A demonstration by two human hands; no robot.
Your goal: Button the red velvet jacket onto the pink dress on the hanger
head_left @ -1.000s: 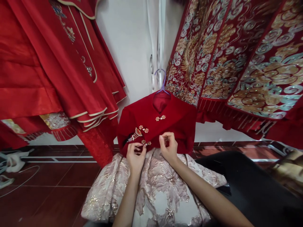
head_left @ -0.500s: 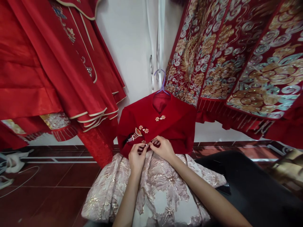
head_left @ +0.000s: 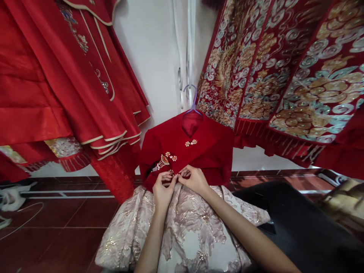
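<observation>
A red jacket (head_left: 207,148) hangs on a purple hanger (head_left: 193,102) in front of me, its lower part over the patterned cloth. My left hand (head_left: 164,189) and my right hand (head_left: 196,181) meet at its front, thumbs and fingers pinched together. Between the fingertips is a small jewelled frog button (head_left: 171,172), partly hidden by my left fingers. Higher on the jacket, another jewelled frog button (head_left: 191,143) spans the neck opening. A jewelled clasp piece (head_left: 171,156) and a fan-shaped jewelled brooch (head_left: 163,162) with dangling strands are to the left.
Pale pink and gold brocade (head_left: 199,223) covers the lap area below my hands. Red garments (head_left: 93,76) hang at left, an embroidered red garment (head_left: 284,76) at right. A black surface (head_left: 295,216) lies at lower right, with a dark phone-like object (head_left: 269,227) beside the brocade.
The whole view has shifted slightly left. Both hands stay pinched at the same spot on the jacket, with small finger movements.
</observation>
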